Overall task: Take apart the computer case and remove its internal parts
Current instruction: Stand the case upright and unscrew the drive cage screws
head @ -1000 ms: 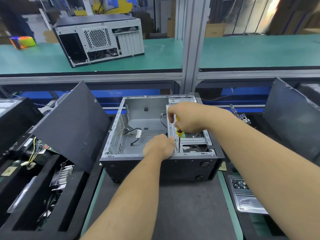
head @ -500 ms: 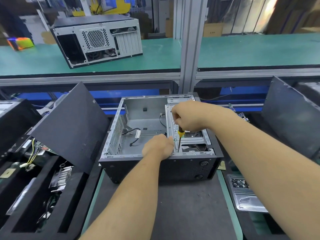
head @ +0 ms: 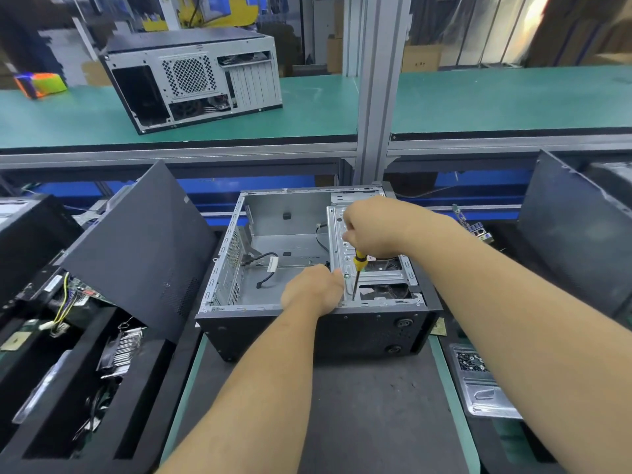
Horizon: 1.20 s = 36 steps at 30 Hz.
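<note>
Computer case (head: 260, 331) on its side at centre of dark bench mat (head: 342, 422), open face up. Side panel off; main bay largely bare, only a loose black cable (head: 263, 265) on the floor. Judged well along: drive cage (head: 376, 277) at the case's right end still mounted, likely the last major part.

Right hand (head: 372, 227) closed round yellow-handled screwdriver (head: 357, 273), shaft near upright, tip down on the cage's near edge. Left hand (head: 313, 290) curled against the cage's left edge, fingers together; whether gripping or just bracing, cannot tell.

Black foam tray (head: 85, 388), left: heatsink, circuit board, wiring. Metal tray (head: 485, 391), right: small dark hardware, probably screws.
</note>
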Each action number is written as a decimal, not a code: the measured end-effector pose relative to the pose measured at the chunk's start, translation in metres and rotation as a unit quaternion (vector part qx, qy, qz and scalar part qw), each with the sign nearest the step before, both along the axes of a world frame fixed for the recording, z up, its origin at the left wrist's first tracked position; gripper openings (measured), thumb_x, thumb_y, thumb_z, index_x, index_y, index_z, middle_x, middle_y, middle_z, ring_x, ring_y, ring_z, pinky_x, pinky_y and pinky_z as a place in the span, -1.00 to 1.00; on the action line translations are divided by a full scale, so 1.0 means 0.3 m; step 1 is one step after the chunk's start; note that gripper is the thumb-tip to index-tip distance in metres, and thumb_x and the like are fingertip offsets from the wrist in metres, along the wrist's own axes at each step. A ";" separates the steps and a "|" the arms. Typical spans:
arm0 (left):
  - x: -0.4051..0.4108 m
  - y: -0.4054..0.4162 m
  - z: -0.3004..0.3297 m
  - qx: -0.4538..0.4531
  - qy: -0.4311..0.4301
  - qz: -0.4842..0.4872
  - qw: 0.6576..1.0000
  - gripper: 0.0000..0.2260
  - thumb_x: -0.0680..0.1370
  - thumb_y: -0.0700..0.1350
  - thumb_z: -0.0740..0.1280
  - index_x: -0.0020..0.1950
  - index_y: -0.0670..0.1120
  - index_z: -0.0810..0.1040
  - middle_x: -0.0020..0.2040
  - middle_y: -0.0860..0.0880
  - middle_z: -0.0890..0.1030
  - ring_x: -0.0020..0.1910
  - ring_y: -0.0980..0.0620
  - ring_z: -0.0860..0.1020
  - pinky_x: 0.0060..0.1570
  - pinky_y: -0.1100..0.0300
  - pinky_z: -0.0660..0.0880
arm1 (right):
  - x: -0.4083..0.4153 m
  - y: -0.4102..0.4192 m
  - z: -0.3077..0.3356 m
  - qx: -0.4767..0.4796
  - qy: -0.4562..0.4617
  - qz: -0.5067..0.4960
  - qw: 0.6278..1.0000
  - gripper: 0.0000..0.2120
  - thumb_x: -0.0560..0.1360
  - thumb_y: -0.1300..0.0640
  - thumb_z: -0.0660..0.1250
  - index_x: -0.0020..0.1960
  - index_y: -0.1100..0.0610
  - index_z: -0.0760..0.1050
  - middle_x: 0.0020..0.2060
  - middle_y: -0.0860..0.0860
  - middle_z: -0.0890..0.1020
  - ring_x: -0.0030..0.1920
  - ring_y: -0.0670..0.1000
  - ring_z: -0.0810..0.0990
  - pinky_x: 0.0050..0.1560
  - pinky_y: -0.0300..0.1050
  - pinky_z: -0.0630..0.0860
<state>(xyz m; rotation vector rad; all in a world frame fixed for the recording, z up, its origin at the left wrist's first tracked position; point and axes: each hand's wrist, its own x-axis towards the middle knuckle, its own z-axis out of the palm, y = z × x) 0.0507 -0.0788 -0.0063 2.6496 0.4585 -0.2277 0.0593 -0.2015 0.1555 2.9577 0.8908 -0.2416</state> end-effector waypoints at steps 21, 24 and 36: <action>-0.016 -0.005 0.022 0.009 0.007 0.000 1.000 -0.63 0.69 0.12 0.02 0.01 -0.09 0.49 0.00 -0.09 0.57 -0.11 -0.06 0.52 -0.09 0.04 0.41 | 0.002 -0.018 -0.001 0.036 0.027 0.007 0.999 -0.89 0.54 0.25 0.27 0.02 0.09 0.48 -0.15 -0.01 0.55 -0.11 0.07 0.53 -0.28 -0.13 0.42; -0.019 -0.005 0.023 0.011 0.004 0.000 1.000 -0.60 0.69 0.14 0.01 0.06 -0.09 0.51 -0.01 -0.07 0.55 -0.10 -0.06 0.51 -0.11 0.04 0.38 | -0.013 -0.022 0.022 0.061 0.080 0.027 0.995 -0.76 0.51 0.29 0.30 0.04 -0.02 0.46 -0.21 -0.12 0.43 -0.20 -0.04 0.48 -0.32 -0.17 0.37; -0.014 -0.005 0.024 -0.008 0.009 -0.002 1.000 -0.63 0.66 0.10 0.01 0.07 -0.11 0.50 0.07 -0.12 0.58 0.00 -0.15 0.55 -0.01 -0.01 0.46 | 0.002 -0.015 -0.013 0.007 -0.017 -0.012 1.000 -0.79 0.61 0.15 0.19 -0.20 0.12 0.40 -0.21 0.08 0.55 -0.23 0.09 0.51 -0.25 -0.08 0.43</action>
